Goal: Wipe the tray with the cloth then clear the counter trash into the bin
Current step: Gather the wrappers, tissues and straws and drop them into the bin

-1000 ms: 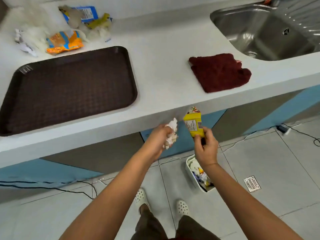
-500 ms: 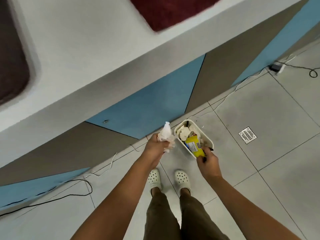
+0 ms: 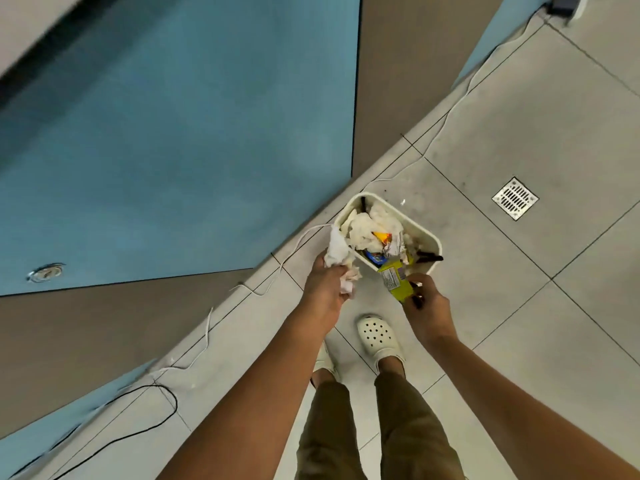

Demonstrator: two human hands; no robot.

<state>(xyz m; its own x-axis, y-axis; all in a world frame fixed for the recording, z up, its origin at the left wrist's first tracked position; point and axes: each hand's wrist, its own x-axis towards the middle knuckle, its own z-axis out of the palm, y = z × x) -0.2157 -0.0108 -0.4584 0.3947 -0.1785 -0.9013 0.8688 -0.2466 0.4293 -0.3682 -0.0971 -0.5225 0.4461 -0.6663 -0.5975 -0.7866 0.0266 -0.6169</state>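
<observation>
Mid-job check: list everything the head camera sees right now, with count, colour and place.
bin: 1, white, on the floor tiles by the counter base, already holding trash
trash in bin: several pieces, mostly white paper with an orange wrapper, piled inside
crumpled tissue: 1 wad, white, gripped at the bin's left rim
yellow packet: 1, yellow-green with a label, pinched at the bin's near rim
floor drain: 1, metal, in a tile right of the bin
white cable: 1, along the floor edge
black cable: 1, lower left floor
counter panels: blue and grey-brown, left
left hand: holds the tissue
right hand: holds the packet
shoes: 2, white
trousers: olive
</observation>
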